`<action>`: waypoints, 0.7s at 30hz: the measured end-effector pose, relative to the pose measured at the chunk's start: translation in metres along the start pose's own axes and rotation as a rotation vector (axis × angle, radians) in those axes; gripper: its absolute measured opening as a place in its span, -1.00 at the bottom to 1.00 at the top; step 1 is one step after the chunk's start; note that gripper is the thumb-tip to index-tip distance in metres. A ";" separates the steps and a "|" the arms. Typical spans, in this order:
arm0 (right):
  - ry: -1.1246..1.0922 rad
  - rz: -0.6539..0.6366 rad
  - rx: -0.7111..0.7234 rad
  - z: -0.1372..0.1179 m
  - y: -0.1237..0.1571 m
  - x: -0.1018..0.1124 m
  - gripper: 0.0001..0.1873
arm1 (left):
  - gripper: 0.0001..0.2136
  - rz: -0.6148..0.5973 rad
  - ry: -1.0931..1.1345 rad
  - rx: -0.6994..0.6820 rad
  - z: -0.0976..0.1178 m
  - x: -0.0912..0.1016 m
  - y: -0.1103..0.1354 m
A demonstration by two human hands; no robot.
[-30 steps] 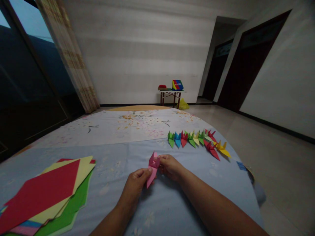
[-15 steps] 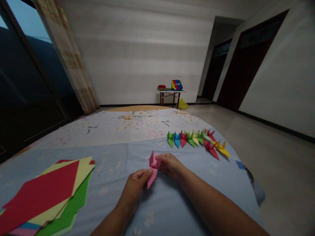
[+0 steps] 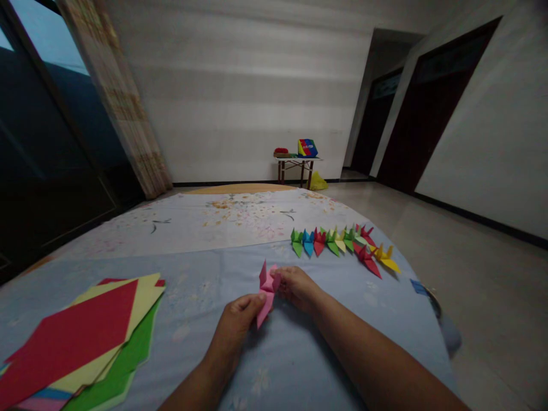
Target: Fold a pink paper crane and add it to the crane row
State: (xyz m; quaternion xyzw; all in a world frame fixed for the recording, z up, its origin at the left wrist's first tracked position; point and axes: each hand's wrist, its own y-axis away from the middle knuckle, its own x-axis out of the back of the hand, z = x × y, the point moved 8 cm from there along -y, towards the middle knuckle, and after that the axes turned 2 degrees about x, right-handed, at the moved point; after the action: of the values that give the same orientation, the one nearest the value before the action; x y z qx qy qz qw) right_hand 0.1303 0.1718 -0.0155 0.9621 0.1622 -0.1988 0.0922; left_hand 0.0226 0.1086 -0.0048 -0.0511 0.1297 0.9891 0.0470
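Between my hands is a pink origami crane (image 3: 267, 285), held just over the blue cloth near the middle of the table. My left hand (image 3: 244, 314) pinches its lower wing, thumb on top. At its upper right side, my right hand (image 3: 297, 288) has its fingertips closed on the paper; some of those fingers are hidden. Two narrow points stand up from the crane's upper part. To the right lies a row of finished paper cranes (image 3: 319, 242) in green, blue, red and yellow.
A stack of coloured paper sheets (image 3: 85, 331), red on top, lies at the left. The round table wears a flowered tablecloth (image 3: 205, 365). Beyond it, a small table (image 3: 295, 160) by the wall carries a colourful box (image 3: 307, 148). A chair or stool part shows at the right edge.
Almost nothing differs. The pink crane tilts very slightly in my fingers, and both hands stay in the same place.
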 end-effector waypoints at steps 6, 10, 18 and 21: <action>0.025 -0.042 0.002 0.000 0.004 -0.008 -0.64 | -0.65 -0.005 0.057 -0.013 -0.003 0.002 -0.005; 0.017 -0.036 -0.003 0.000 0.004 -0.010 -0.64 | -0.66 0.001 0.102 0.018 -0.008 0.004 -0.007; -0.034 0.019 0.002 0.000 0.002 -0.004 -0.64 | -0.65 0.042 0.123 0.009 0.003 0.000 0.003; -0.043 0.041 -0.009 0.000 0.002 -0.003 -0.65 | -0.66 0.041 0.119 0.009 0.004 0.000 0.005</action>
State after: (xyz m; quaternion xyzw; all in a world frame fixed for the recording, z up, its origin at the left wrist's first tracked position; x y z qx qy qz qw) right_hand 0.1288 0.1693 -0.0140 0.9603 0.1415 -0.2168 0.1040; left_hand 0.0220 0.1052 0.0004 -0.1070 0.1379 0.9845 0.0192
